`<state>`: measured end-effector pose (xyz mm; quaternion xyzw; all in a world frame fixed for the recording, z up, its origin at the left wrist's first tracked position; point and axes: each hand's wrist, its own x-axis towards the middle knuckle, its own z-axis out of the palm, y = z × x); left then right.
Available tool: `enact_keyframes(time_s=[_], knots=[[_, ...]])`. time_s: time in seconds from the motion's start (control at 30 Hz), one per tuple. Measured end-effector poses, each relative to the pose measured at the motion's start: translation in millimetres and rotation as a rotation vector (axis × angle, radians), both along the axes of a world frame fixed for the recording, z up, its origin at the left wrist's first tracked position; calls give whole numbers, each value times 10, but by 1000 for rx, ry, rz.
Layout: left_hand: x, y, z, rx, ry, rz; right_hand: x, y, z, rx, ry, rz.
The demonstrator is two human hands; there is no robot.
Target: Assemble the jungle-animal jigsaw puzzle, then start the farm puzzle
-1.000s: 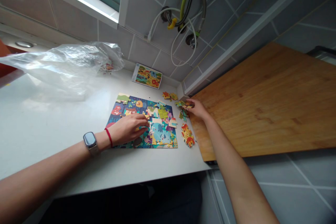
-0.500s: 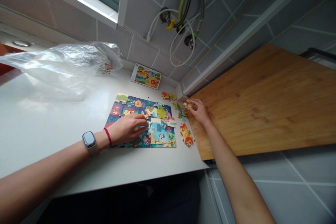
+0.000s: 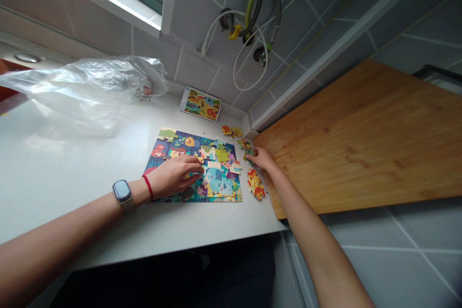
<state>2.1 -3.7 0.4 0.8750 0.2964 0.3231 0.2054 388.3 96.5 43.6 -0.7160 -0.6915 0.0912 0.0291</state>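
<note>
A dark blue illustrated puzzle board (image 3: 224, 200) lies on the counter with loose jigsaw pieces (image 3: 220, 183) on its right part, some of them joined. My left hand (image 3: 176, 173) rests over the middle of the board. Its fingers are loosely bent, thumb apart, and no piece shows between them. Beyond the board's right edge, my right hand (image 3: 260, 158) pinches at a small pile of puzzle pieces (image 3: 246, 145); its fingers partly hide the piece they touch. Nearer to me lies a pile of orange and yellow pieces (image 3: 256, 185), and farther back more yellow pieces (image 3: 231, 131).
A picture card (image 3: 200, 104) leans at the wall behind the board. Clear plastic bag (image 3: 108, 82) lies at the back left of the white counter (image 3: 126, 236). A large wooden board (image 3: 361, 149) borders the right side. Hoses and a white cable (image 3: 235, 65) hang above.
My right hand has moved left and down, from the wooden board's edge to the small pile, and the piece it held up is now at the pile. My left hand stays put.
</note>
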Motion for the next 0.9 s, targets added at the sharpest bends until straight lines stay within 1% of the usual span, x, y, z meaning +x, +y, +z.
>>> enact_keyframes(time_s=[0.1, 0.23, 0.4, 0.5, 0.67, 0.73, 0.83, 0.9], knots=[[-3, 2, 5, -6, -7, -1, -34, 69, 19, 6, -29, -18], [-2, 2, 2, -6, -19, -3, -8, 168, 97, 10, -28, -36], [-9, -4, 5, 4, 2, 0, 56, 187, 187, 105, -33, -43], [-17, -13, 30, -3, 10, -4, 38, 101, 150, 125, -19, -21], [-31, 0, 63, -7, -7, -1, -58, -84, -3, 126, 50, 85], [-47, 28, 58, 33, -21, 54, -102, -153, -46, 162, 76, 117], [-92, 88, 16, 112, -33, 209, -212, -269, -67, 221, 108, 140], [-129, 126, -34, 128, 5, 298, -346, -355, -52, 242, 152, 185]])
